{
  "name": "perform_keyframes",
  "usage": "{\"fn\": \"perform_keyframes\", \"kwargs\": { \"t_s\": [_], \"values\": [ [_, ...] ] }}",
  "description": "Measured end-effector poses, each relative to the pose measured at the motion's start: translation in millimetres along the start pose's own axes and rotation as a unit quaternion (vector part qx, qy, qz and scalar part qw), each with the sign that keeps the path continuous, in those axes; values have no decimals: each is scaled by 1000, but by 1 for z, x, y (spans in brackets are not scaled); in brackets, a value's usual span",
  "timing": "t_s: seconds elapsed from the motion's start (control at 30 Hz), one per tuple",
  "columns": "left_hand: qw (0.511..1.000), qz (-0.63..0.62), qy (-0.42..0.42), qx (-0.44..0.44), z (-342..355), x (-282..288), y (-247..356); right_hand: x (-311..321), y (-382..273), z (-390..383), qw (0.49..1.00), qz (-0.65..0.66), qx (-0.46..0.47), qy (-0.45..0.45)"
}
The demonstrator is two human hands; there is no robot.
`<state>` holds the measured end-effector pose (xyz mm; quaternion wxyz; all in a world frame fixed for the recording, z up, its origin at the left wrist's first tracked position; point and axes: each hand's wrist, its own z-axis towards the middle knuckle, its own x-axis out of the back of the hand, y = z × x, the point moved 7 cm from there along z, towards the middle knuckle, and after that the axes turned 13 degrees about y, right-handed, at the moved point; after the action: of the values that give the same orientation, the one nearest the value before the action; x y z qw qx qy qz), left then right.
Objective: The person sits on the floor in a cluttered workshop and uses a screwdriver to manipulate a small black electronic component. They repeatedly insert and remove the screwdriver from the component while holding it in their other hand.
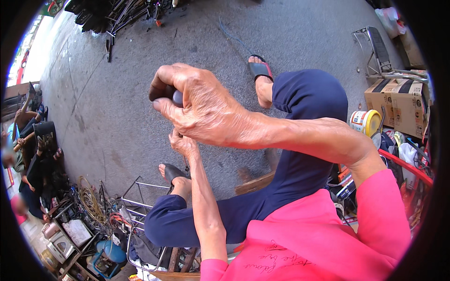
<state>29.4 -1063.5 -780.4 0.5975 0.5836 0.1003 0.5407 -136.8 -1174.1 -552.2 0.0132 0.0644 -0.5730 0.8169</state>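
Dark grey rounded piece (177, 97), smooth at the end that shows, is held in the bare right hand (206, 105), which is raised nearest the view; the rest of the piece is hidden by the curled fingers. The thumb and forefinger are bent round it in a loop, and the grip is judged to be firm. Just below, the bare left hand (183, 144) is partly covered by the right; its fingers appear bent inward, but whether anything is pinched between them cannot be told. The step in hand is judged to be one of gripping and steadying, with the hands lined up one above the other in this view. For the next move, a steady hold on the piece and a well-placed left hand would be called for.

Farther down, navy-blue cloth trousers (311, 89) are worn, and a black open-toed sandal (260, 70) is planted on the grey concrete floor (117, 117). Beyond, to the right, a white round bucket with a yellow lid (363, 122) is placed beside brown cardboard boxes (403, 105); at the top, dark thin metal parts (124, 16) are heaped.
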Motion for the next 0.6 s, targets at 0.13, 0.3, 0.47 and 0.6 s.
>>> {"fn": "perform_keyframes", "kwargs": {
  "t_s": [0.13, 0.3, 0.47, 0.6],
  "values": [
    [997, 71, 25, -14, -4, 4, -16, -16, 10, -12, 1000, 27, -10, 11],
    [996, 75, -41, 21, -1, 3, -23, -36, 12, -23, 998, 35, 29, -39],
    [992, 116, -28, -48, -4, 1, -9, -49, 30, -38, 996, 15, 48, -71],
    [993, 100, -27, -50, -3, 2, -9, -57, 43, -49, 992, -6, 46, -117]
  ]
}}
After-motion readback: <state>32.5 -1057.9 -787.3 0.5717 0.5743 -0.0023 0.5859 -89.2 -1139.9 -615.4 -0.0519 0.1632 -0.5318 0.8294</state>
